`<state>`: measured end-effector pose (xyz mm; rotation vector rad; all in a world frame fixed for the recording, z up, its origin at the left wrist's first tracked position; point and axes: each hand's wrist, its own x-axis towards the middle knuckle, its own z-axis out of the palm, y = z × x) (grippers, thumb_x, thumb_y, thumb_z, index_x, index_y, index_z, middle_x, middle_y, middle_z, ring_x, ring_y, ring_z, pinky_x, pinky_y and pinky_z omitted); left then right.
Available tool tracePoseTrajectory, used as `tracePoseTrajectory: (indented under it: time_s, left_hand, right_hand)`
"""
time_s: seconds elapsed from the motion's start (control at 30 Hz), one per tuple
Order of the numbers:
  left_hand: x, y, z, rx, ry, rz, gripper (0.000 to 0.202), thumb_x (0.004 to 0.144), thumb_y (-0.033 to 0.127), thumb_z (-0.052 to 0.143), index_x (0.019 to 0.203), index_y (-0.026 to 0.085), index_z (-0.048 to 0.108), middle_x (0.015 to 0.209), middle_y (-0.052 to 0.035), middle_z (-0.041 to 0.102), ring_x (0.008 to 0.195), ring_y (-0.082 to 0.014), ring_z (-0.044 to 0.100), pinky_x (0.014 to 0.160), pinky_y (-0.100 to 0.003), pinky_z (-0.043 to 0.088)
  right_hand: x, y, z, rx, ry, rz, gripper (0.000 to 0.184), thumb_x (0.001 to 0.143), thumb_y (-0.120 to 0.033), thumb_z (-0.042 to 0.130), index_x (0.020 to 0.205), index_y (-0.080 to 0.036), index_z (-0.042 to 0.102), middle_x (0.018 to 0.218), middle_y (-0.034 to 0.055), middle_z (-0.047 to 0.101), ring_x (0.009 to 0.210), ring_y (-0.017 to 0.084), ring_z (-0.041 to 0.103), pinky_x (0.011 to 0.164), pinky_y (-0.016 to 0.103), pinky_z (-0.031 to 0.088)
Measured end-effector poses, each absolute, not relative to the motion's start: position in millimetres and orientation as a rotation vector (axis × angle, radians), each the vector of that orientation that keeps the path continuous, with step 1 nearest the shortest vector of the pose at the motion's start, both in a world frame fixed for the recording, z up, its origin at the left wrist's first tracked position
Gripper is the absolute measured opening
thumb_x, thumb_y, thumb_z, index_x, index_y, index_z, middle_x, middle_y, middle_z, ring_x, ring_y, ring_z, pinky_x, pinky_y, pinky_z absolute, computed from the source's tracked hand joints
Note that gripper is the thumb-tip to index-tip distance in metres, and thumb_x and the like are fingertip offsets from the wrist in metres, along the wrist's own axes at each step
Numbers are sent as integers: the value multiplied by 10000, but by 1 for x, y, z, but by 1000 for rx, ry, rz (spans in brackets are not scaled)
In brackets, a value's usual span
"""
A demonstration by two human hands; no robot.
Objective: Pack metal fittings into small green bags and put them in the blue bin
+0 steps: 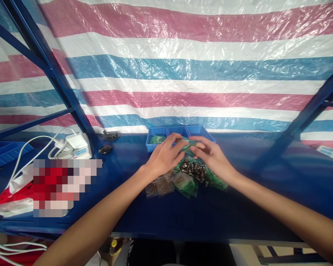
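My left hand (163, 155) and my right hand (213, 157) meet above the blue bench (233, 210), both pinching a small green-tinted plastic bag (188, 146) between them. Just below the hands lies a heap of small dark metal screws (194, 169) on a spread of green bags (187, 183). A few clear bags with parts (158, 186) lie to the left of the heap. Behind the hands stands a blue tray with three compartments (180, 131); its left compartment holds green bags (157, 139).
A white power strip with cables (74, 145) sits at the back left, near two small dark round objects (105, 149). A red and white plastic bag (11, 201) lies at the left edge. Blue rack struts (52, 74) and a striped tarp (183, 66) close off the back.
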<state>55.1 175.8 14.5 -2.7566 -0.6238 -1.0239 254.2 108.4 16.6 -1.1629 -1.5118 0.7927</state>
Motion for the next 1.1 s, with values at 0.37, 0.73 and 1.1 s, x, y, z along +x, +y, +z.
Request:
tracePoseTrajectory:
  time_s: [0.37,0.73,1.1]
  left_hand:
    - [58,174,14,-2825,-659,-1227,352,1069,329,450,1402,216,431,1315,-125,589,1025,-210,670,698,-306,591]
    - [59,168,16,-3035,-542,-1022,448,999,232,545,1428,252,417,1432,-107,545,1302,-261,566,1049,-451,536]
    - [62,174,13,-2921,-909,-1536,341,1018,244,524,1354,194,505,973,-49,670,700,-136,616,656,-267,499]
  right_hand:
    - [253,109,11,-1136,-1762,819,338,971,-508,594,1052,-201,709,915,52,664,790,211,588,692,339,534]
    - [258,113,7,-1082,-1692,691,230,927,-430,677,1000,-231,766,1502,89,472,1230,315,579,640,313,591]
    - [258,112,12,-1087,-1601,742,238,928,-386,661,1049,-186,707,926,72,715,781,194,663,636,318,560]
